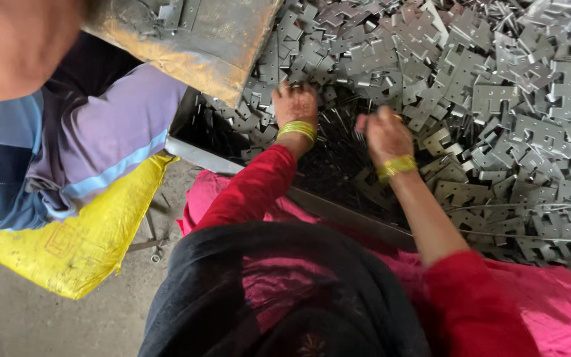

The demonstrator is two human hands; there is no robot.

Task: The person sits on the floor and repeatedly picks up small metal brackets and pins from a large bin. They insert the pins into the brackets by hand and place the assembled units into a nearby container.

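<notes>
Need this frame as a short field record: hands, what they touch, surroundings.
view: head camera, looking down
left hand: palm down on the heap, fingers among the plates; grip not clear
right hand: blurred, fingers curled over the pile; held item cannot be told
metal plates: grey flat notched stampings, large loose heap
thin rods: dark, lying under both hands
bangles: yellow, on both wrists
yellow sack: on the floor at left
other person: lilac and blue garment, at left
</notes>
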